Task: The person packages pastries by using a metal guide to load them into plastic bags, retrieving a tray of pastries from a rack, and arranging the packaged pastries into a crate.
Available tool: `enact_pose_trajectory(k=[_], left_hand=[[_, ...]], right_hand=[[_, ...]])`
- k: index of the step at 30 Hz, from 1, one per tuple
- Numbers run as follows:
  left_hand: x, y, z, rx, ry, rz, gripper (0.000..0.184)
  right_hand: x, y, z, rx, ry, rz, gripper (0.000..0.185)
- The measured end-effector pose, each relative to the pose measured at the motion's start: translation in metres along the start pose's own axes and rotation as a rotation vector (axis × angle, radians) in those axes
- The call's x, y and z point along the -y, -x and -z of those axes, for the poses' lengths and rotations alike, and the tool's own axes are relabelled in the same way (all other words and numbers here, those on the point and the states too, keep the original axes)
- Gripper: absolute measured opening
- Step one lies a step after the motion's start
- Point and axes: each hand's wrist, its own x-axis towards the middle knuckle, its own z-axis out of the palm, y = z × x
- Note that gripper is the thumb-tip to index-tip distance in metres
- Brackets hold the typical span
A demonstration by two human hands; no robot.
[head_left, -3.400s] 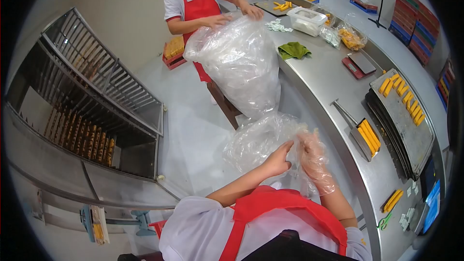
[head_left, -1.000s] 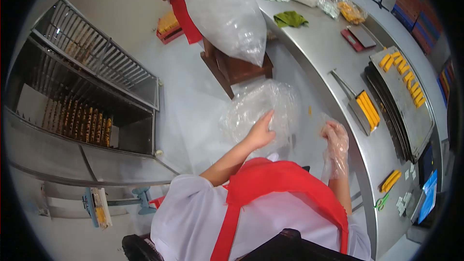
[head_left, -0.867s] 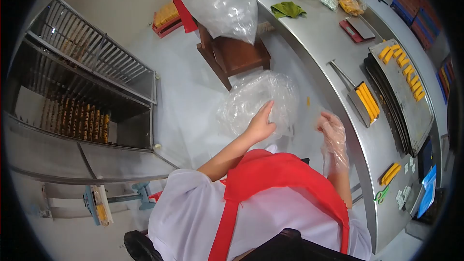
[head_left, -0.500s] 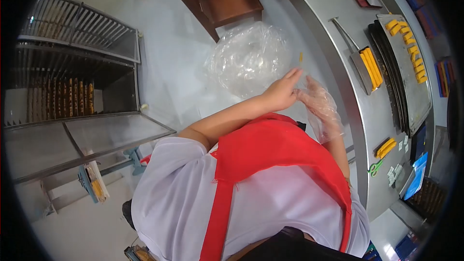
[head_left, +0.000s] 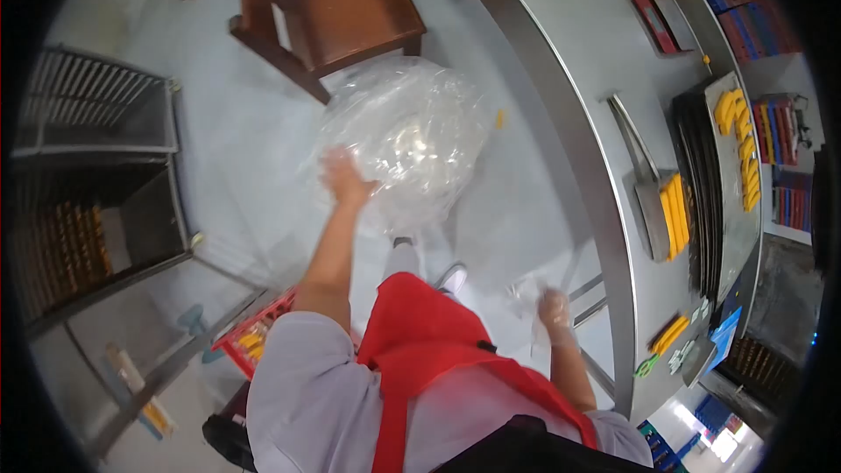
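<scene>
My bare left hand (head_left: 347, 180) reaches out over the left edge of a big clear plastic bag (head_left: 429, 136) on the floor. Its fingers look spread, though motion blurs them, and contact with the bag is unclear. On my right hand (head_left: 554, 308) is a thin clear plastic glove; this hand hangs low beside the steel table (head_left: 561, 114). Blur and loose clear plastic (head_left: 523, 291) hide how its fingers are set. A wooden chair (head_left: 355, 13) stands just beyond the bag.
On the table lie a scraper-like metal tool (head_left: 650, 210) with yellow strips, stacked dark trays (head_left: 699, 201), yellow pieces (head_left: 749, 166) and green scissors (head_left: 646, 366). A metal rack (head_left: 105, 153) stands at left, near a red crate (head_left: 229, 346).
My hands were close together and have parted. The left swung left over the bag; the right dropped toward my right side. The whole view has shifted, showing my feet and a red crate.
</scene>
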Motion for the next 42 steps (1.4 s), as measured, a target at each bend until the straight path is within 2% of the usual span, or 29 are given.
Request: enact_pose_trajectory(k=[1,2,3,4,6,7,9,10,12,13,14,15,17,19,20,21,23,24,25,27,28,29,31,33,34,36,39,40,42], left_hand=[[0.02,-0.033,-0.005,0.028,0.003,0.1,0.125],[0.032,-0.061,-0.01,0.055,-0.011,0.144,0.123],[0.037,-0.087,-0.015,0.082,-0.028,0.187,0.122],[0.036,-0.109,-0.024,0.107,-0.027,0.176,0.122],[0.037,-0.142,-0.045,-0.038,-0.099,-0.005,0.122],[0.036,-0.157,-0.059,-0.013,-0.096,-0.007,0.122],[0.043,-0.179,-0.099,0.246,0.001,-0.067,0.083],[0.049,-0.185,-0.123,0.421,0.122,-0.13,0.064],[0.054,-0.17,-0.155,0.738,0.531,-0.215,0.028],[0.055,-0.151,-0.156,0.85,0.756,-0.224,0.018],[0.029,-0.117,-0.117,0.877,0.854,-0.107,0.017],[0.018,-0.095,-0.084,0.899,0.951,0.006,0.017],[0.026,-0.076,-0.022,0.904,1.321,0.082,0.015],[0.056,-0.072,0.028,1.025,1.877,0.017,0.018],[0.057,-0.055,0.075,0.983,1.828,-0.005,0.021],[0.057,-0.034,0.12,0.943,1.777,-0.026,0.024],[0.055,0.01,0.146,0.773,1.807,-0.228,0.028],[0.057,0.028,0.159,0.68,1.811,-0.289,0.028],[0.06,0.039,0.174,0.595,1.825,-0.323,0.029],[0.072,0.057,0.211,0.368,1.863,-0.387,0.029],[0.076,0.065,0.232,0.237,1.879,-0.418,0.029],[0.08,0.074,0.255,0.116,1.884,-0.451,0.029],[0.089,0.096,0.301,-0.121,1.855,-0.495,0.03],[0.099,0.118,0.348,-0.317,1.81,-0.53,0.03],[0.104,0.131,0.376,-0.418,1.784,-0.551,0.031],[0.111,0.158,0.426,-0.587,1.715,-0.592,0.031],[0.116,0.194,0.482,-0.763,1.63,-0.622,0.032],[0.117,0.204,0.497,-0.806,1.603,-0.626,0.032],[0.118,0.221,0.524,-0.879,1.555,-0.628,0.032]], right_hand=[[-0.006,0.01,-0.007,-0.014,-0.045,-0.081,0.019],[-0.011,0.015,-0.014,0.047,-0.093,-0.261,0.02],[-0.016,0.019,-0.02,0.104,-0.129,-0.442,0.021],[-0.019,0.023,-0.028,0.236,-0.168,-0.725,0.022],[-0.03,0.037,-0.042,0.326,-0.15,-0.734,0.022],[-0.04,0.046,-0.051,0.396,-0.142,-0.719,0.022],[-0.091,0.085,-0.12,0.337,-0.183,-0.669,0.019],[-0.113,0.103,-0.152,0.309,-0.203,-0.643,0.018],[-0.076,0.087,-0.107,0.328,-0.172,-0.713,0.016],[-0.059,0.076,-0.087,0.337,-0.148,-0.782,0.014],[-0.059,0.072,-0.084,0.323,-0.159,-0.77,0.014],[-0.079,0.081,-0.1,0.311,-0.056,-0.466,0.013],[-0.107,0.09,-0.127,0.259,0.038,-0.152,0.013],[-0.119,0.075,-0.143,0.308,-0.628,-0.654,0.024],[-0.096,0.062,-0.103,0.452,0.069,-0.275,0.021],[-0.091,0.057,-0.093,0.421,0.055,-0.262,0.021],[-0.089,0.047,-0.085,0.432,0.304,-0.061,0.02],[-0.09,0.042,-0.082,0.488,0.362,-0.066,0.023],[-0.099,0.04,-0.086,0.469,0.354,-0.048,0.023],[-0.127,0.033,-0.119,0.369,0.297,-0.193,0.025],[-0.092,0.03,-0.068,0.283,0.051,-0.516,0.027],[-0.105,0.023,-0.086,0.273,0.028,-0.499,0.027],[-0.14,0.019,-0.12,0.394,0.458,-0.151,0.027],[-0.132,0.014,-0.083,0.535,0.524,0.07,0.029],[-0.136,0.015,-0.081,0.536,0.52,0.084,0.029],[-0.14,0.006,-0.083,0.394,0.34,-0.075,0.026],[-0.131,0.009,-0.065,0.3,0.395,0.001,0.025],[-0.147,-0.006,-0.093,0.316,0.276,-0.11,0.026],[-0.152,-0.014,-0.114,0.259,0.307,-0.133,0.026]])
